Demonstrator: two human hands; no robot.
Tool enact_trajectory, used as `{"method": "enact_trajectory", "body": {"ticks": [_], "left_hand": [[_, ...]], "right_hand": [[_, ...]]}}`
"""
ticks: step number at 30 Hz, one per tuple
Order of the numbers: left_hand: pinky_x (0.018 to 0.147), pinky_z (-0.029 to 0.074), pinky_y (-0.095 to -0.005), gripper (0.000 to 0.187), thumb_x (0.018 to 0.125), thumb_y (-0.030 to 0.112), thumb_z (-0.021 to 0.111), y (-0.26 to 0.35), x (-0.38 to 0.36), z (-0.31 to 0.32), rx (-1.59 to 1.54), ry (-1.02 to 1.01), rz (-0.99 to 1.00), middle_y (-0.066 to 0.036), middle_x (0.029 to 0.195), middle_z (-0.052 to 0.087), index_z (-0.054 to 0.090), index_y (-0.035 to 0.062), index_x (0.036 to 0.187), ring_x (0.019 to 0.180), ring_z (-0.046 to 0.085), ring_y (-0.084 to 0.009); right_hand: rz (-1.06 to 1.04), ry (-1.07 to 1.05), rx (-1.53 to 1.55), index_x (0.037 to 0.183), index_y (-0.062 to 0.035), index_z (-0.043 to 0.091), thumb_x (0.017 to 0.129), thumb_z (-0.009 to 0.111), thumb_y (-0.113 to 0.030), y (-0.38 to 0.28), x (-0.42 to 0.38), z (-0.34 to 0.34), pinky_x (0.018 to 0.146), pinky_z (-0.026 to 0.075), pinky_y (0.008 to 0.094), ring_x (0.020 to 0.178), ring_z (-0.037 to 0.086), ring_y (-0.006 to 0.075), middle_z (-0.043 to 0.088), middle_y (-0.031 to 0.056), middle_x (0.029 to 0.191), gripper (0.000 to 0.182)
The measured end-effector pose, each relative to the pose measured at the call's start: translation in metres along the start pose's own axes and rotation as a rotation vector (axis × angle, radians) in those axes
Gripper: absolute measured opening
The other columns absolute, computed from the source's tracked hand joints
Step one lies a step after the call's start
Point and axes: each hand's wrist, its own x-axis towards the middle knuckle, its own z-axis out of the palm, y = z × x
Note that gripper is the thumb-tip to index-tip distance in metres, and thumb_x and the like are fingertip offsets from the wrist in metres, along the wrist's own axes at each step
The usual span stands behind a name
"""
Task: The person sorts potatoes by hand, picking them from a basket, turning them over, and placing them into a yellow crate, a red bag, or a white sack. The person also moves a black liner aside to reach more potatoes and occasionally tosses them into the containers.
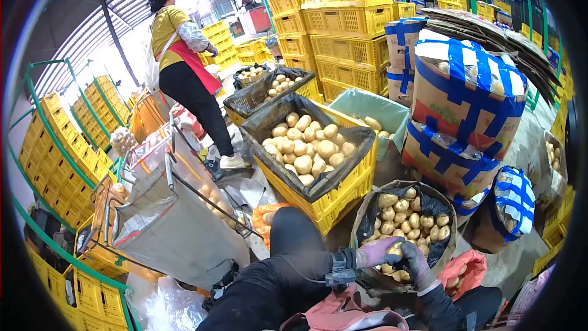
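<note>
My left hand (378, 251), in a purple glove, is closed around a pale potato (395, 249). Against the same potato press the fingers of my right hand (419, 268), gloved in greyish purple. Both hands are over the near edge of a round-looking carton (451, 224) lined with black plastic and filled with potatoes (401, 216). Beside my right forearm stands a red mesh bag (471, 265) with potatoes in it. A dark strapped device (340, 271) with a cable sits at my left wrist.
Ahead stands a yellow crate (343, 193) of potatoes with black lining. A green-lined crate (361, 103) is behind it. Taped cartons (468, 95) are stacked at right, yellow crates (349, 18) behind. A grey sack (184, 233) is at left. A person (177, 55) walks beyond.
</note>
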Motion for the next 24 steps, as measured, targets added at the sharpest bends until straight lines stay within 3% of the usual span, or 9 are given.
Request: {"method": "enact_trajectory", "body": {"ticks": [3,11,14,16,17,20,23,24], "left_hand": [[0.103,0.042,-0.0394,0.070,0.089,0.041,0.064,0.001,0.001,0.002,0.030,0.002,0.039,-0.019,0.135,0.053,0.037,0.0112,0.145,0.124,0.052,-0.0341],[0.100,0.044,-0.0386,0.059,0.091,0.036,0.062,0.003,0.003,0.010,0.018,-0.013,0.100,-0.019,0.131,0.056,0.044,0.0096,0.141,0.120,0.055,-0.0336],[0.098,0.045,-0.0370,0.049,0.093,0.036,0.061,0.005,0.004,0.012,-0.098,0.009,0.126,-0.017,0.124,0.061,0.053,0.0077,0.132,0.116,0.058,-0.0319],[0.097,0.046,-0.0371,0.046,0.094,0.036,0.060,0.004,0.005,0.012,-0.109,0.000,0.124,-0.016,0.122,0.062,0.055,0.0077,0.130,0.115,0.059,-0.0315],[0.097,0.046,-0.0371,0.044,0.094,0.035,0.059,0.002,0.006,0.010,-0.117,-0.002,0.118,-0.015,0.120,0.064,0.056,0.0077,0.129,0.113,0.060,-0.0311],[0.095,0.046,-0.0351,0.040,0.095,0.033,0.059,0.003,0.005,0.007,-0.185,-0.008,0.139,-0.012,0.117,0.066,0.058,0.0090,0.127,0.110,0.062,-0.0258],[0.095,0.046,-0.0335,0.037,0.096,0.031,0.058,0.007,0.002,0.004,-0.220,-0.004,0.145,-0.010,0.116,0.067,0.058,0.0101,0.127,0.108,0.062,-0.0220],[0.094,0.046,-0.0327,0.037,0.096,0.030,0.058,0.007,0.001,0.004,-0.213,0.019,0.163,-0.009,0.116,0.067,0.059,0.0105,0.127,0.107,0.062,-0.0204]], "right_hand": [[-0.016,0.005,0.054,0.116,-0.0078,0.055,0.092,0.061,-0.035,-0.004,-0.001,0.008,0.061,0.055,0.0300,0.072,0.064,0.0174,0.059,0.0026,0.090,0.037],[-0.055,0.042,0.147,0.119,-0.0084,0.054,0.095,0.056,-0.033,0.014,-0.008,0.002,0.063,0.055,0.0290,0.073,0.065,0.0165,0.062,0.0042,0.094,0.034],[-0.022,-0.003,0.149,0.119,-0.0097,0.056,0.097,0.052,-0.034,0.007,-0.015,0.003,0.065,0.055,0.0279,0.081,0.065,0.0170,0.063,0.0047,0.099,0.033],[0.041,0.000,0.239,0.118,-0.0085,0.058,0.094,0.057,-0.021,-0.011,-0.027,0.017,0.070,0.056,0.0291,0.092,0.064,0.0173,0.064,0.0047,0.106,0.027],[0.043,0.000,0.238,0.118,-0.0085,0.058,0.094,0.057,-0.021,-0.009,-0.025,0.016,0.070,0.056,0.0291,0.092,0.064,0.0173,0.064,0.0047,0.106,0.027],[-0.194,-0.102,-0.052,0.117,-0.0058,0.060,0.085,0.065,-0.004,-0.011,-0.027,0.018,0.080,0.054,0.0312,0.100,0.063,0.0206,0.064,0.0065,0.111,0.033],[-0.242,-0.071,-0.123,0.117,-0.0037,0.060,0.075,0.068,0.006,-0.023,-0.034,0.028,0.089,0.051,0.0337,0.102,0.062,0.0257,0.063,0.0097,0.113,0.044],[-0.364,-0.089,-0.233,0.119,-0.0006,0.059,0.087,0.058,-0.007,-0.020,-0.031,0.027,0.090,0.051,0.0318,0.103,0.062,0.0211,0.063,0.0085,0.113,0.032]]}}
